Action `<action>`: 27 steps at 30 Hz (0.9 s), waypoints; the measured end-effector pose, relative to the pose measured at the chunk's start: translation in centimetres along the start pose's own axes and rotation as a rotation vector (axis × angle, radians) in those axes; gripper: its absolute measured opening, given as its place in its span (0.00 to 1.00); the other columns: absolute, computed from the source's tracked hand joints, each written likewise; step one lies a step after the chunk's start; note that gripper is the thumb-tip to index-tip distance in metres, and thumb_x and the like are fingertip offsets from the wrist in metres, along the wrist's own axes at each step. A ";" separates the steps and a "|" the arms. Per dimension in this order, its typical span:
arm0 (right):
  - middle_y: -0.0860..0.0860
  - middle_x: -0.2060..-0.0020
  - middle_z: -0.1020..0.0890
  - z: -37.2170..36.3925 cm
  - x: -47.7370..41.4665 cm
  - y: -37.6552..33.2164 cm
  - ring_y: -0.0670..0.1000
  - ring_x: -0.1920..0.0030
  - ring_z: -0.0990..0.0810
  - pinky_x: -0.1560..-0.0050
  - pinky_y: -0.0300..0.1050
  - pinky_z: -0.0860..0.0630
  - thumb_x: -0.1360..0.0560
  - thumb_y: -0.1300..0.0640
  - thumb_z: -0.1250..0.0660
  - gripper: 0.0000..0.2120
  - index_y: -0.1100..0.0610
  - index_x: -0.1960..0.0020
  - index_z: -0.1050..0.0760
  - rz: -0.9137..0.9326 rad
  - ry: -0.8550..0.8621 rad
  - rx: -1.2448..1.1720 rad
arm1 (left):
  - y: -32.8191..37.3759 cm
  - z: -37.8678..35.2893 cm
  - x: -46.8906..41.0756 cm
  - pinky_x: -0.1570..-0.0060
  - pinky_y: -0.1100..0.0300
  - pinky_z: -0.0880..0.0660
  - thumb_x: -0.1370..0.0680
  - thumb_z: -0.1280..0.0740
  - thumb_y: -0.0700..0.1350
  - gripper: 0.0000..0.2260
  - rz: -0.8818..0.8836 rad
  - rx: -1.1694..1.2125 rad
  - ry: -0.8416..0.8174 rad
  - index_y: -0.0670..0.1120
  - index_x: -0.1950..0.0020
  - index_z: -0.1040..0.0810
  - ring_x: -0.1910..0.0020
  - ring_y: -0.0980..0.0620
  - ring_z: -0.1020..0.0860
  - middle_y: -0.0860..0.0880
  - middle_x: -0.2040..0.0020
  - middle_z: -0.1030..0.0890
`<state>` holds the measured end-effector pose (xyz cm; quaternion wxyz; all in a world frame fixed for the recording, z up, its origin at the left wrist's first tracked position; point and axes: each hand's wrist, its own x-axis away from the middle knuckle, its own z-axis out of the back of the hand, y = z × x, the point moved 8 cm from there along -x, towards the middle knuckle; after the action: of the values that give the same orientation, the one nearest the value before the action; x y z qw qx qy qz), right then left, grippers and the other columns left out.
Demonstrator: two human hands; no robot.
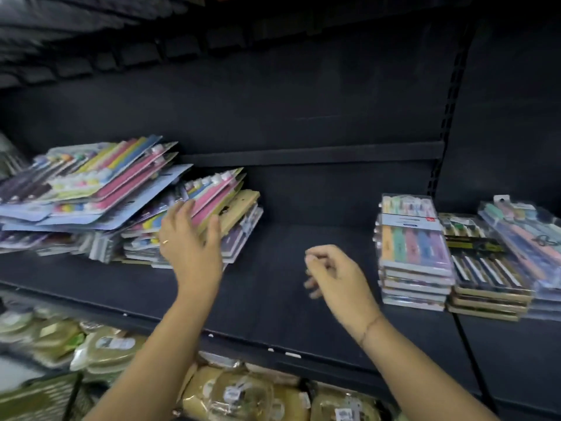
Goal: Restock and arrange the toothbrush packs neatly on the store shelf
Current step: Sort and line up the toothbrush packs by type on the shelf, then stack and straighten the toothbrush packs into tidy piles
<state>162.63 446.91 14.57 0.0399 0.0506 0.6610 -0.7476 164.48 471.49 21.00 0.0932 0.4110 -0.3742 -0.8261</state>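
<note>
Pink and blue toothbrush packs [100, 189] lie in a sliding heap at the left of the dark shelf [273, 268]. The left hand [191, 238] rests on them, fingers nearly straight; the right hand [337, 275] hangs loosely curled, holding nothing. Better, I think, to lift few packs at once, both hands squaring edges like the neat stacks [416, 253] at right.

Leaning toothbrush packs [100, 189] at shelf [273, 287] left, neat stacks [416, 253] right
</note>
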 end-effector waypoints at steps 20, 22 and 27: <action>0.56 0.47 0.18 -15.4 -13.9 2.2 0.53 0.55 0.19 0.58 0.48 0.21 0.45 0.37 0.24 0.41 0.60 0.39 0.26 -0.397 0.015 -0.180 | -12.8 -2.1 -3.2 0.66 0.60 0.19 0.26 0.25 0.44 0.36 1.033 0.893 0.034 0.43 0.24 0.40 0.48 0.44 0.22 0.38 0.32 0.32; 0.55 0.51 0.17 -15.8 -13.7 2.7 0.53 0.57 0.19 0.61 0.45 0.23 0.39 0.41 0.21 0.35 0.60 0.41 0.25 -0.433 -0.009 -0.202 | -12.9 -2.2 -3.2 0.55 0.58 0.19 0.25 0.26 0.45 0.32 1.077 0.907 0.042 0.41 0.26 0.36 0.41 0.43 0.23 0.37 0.32 0.31; 0.53 0.61 0.19 -15.4 -14.5 2.0 0.50 0.64 0.21 0.66 0.40 0.28 0.30 0.61 0.25 0.15 0.62 0.46 0.22 -0.414 0.010 -0.229 | -12.5 -2.7 -3.0 0.42 0.55 0.23 0.24 0.27 0.45 0.28 1.092 0.942 0.054 0.40 0.27 0.32 0.34 0.43 0.26 0.39 0.32 0.29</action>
<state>177.58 461.83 12.59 -0.1119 -0.0873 0.7379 -0.6598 170.37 480.17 13.07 0.3150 0.1821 -0.8401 -0.4022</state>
